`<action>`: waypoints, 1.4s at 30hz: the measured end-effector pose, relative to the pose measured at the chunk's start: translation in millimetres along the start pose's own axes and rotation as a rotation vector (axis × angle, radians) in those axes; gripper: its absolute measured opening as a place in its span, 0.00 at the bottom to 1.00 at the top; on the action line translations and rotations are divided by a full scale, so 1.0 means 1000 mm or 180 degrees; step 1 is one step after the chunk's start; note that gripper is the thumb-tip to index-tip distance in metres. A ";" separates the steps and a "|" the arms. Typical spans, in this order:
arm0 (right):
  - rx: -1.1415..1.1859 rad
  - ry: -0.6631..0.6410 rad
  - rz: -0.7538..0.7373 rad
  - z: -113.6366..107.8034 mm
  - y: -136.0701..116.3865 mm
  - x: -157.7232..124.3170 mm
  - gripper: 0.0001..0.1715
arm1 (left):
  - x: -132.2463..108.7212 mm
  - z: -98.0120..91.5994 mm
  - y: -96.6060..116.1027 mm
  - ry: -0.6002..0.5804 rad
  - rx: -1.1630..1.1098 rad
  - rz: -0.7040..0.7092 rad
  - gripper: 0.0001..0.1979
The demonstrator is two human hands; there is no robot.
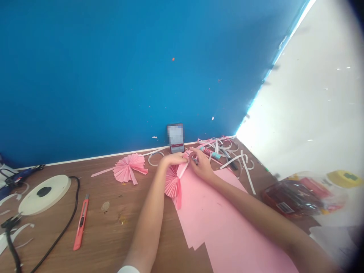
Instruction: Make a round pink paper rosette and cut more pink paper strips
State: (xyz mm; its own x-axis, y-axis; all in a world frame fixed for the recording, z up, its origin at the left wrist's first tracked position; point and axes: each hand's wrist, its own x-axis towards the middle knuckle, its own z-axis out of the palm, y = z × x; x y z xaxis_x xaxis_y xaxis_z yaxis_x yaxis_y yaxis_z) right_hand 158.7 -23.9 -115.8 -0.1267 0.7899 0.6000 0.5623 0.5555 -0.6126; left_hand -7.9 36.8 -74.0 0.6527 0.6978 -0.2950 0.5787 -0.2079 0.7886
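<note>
My left hand [176, 158] is closed, with its thumb and fingers pinching the upper edge of a pleated pink paper fan [173, 182]. The fan hangs below that hand, partly over a large sheet of pink paper [210, 208]. Close beside it, my right hand [202, 166] curls its fingers near the fan's upper end. Something small and ring-like shows at its fingertips, too unclear to name. Another pleated pink paper fan [126, 169] lies opened on the table to the left, with a pink strip sticking out of it.
A phone [176, 138] leans on the blue wall. White paper strips [247, 170], a pink-and-blue tube [209, 152] and a black pen lie at right. A red box cutter [81, 225], a white disc [54, 191] and a black cable [74, 212] lie left. A plastic-wrapped package [292, 197] sits far right.
</note>
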 end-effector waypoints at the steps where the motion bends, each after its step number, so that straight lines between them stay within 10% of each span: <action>1: -0.0072 -0.0091 0.0018 0.001 0.000 0.000 0.26 | -0.001 -0.001 -0.001 0.0045 -0.0073 -0.0050 0.07; 14: -0.0583 -0.0375 0.0060 0.006 -0.004 -0.002 0.38 | 0.005 0.000 -0.003 0.0037 -0.0032 -0.0160 0.10; 42: -0.0567 -0.0280 0.0093 0.006 0.000 -0.002 0.33 | 0.003 -0.002 -0.005 -0.0238 -0.0280 0.0005 0.20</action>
State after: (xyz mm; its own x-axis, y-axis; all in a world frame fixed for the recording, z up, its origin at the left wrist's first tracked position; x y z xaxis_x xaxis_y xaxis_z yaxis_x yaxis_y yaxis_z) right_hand 153.7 -23.8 -120.1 -0.1748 0.8291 0.5311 0.7014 0.4834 -0.5238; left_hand -10.2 41.5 -77.8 0.6902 0.6438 -0.3304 0.5345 -0.1459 0.8325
